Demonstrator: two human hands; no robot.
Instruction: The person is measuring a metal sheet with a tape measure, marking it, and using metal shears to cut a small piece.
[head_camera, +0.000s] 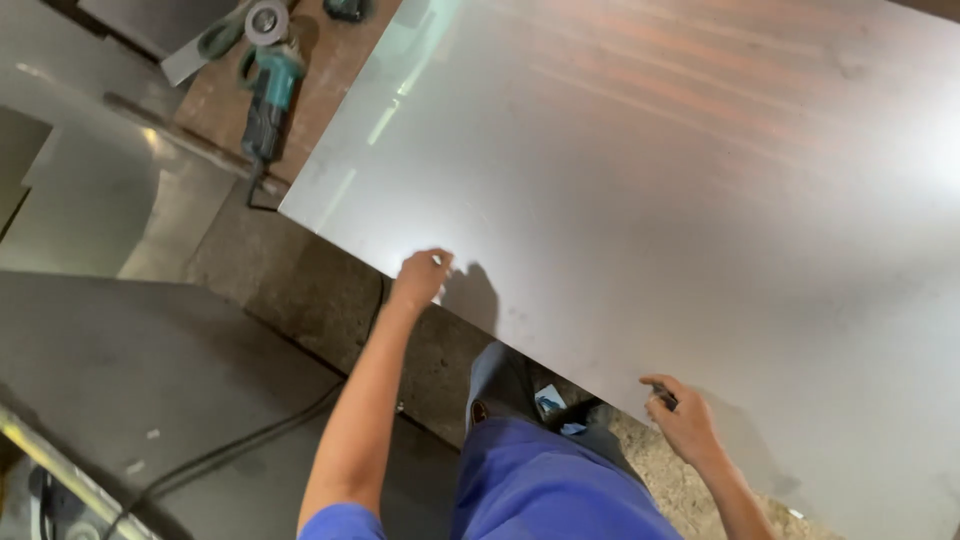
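Large grey metal sheet (650, 180) filling the right, left hand (420, 275) curled over its near edge, right hand (682, 418) fingers bent pinching a small dark object on the edge, teal angle grinder (268, 95) far left, black cable (250, 440) on the floor near left

**Cut off and hidden**

The metal sheet (650, 170) runs past the top and right edges, far from both grips. The small object pinched in the right hand (683, 420) is too small to identify. The left hand (420, 275) hides its fingertips.
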